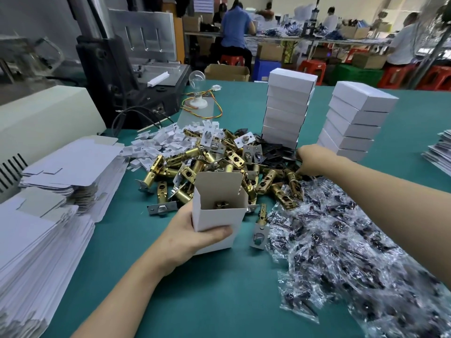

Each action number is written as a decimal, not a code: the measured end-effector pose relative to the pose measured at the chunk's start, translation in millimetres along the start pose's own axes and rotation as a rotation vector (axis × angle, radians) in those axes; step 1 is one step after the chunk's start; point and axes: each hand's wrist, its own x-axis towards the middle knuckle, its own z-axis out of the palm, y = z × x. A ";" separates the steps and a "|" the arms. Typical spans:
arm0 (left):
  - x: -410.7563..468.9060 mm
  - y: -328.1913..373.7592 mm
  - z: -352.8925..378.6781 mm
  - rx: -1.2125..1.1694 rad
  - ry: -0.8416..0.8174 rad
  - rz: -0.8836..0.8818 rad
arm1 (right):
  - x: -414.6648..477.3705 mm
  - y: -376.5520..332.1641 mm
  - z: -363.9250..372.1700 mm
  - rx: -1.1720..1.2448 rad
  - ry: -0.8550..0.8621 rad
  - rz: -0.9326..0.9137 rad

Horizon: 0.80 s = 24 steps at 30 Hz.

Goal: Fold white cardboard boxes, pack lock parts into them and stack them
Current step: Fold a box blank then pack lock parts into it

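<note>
My left hand point(190, 236) grips an open white cardboard box point(218, 212) standing upright on the green table, with a brass lock part visible inside it. Behind the box lies a heap of brass latch parts point(219, 167). My right hand point(314, 159) reaches into the far right of that heap, at the dark metal plates point(275, 150); its fingertips are hidden among the parts. Two stacks of closed white boxes stand behind: one point(288, 108) in the middle, one point(353, 120) to the right.
Flat unfolded box blanks point(48, 203) are piled at the left. Small plastic bags of screws point(353, 252) cover the right front. White card inserts point(161, 142) lie behind the latches. A machine point(127, 76) and a bulb point(197, 79) stand at the back left; people work beyond.
</note>
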 end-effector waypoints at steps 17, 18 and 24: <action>-0.1 -3.8 -1.1 -0.016 0.012 -0.044 | 1.7 17.7 12.7 0.220 0.050 -0.095; -0.3 -4.0 -1.1 -0.018 0.012 -0.047 | 3.3 18.6 14.2 0.222 0.055 -0.094; 0.1 -3.9 -1.2 -0.027 0.015 -0.047 | 12.2 13.0 -0.5 0.248 0.133 -0.074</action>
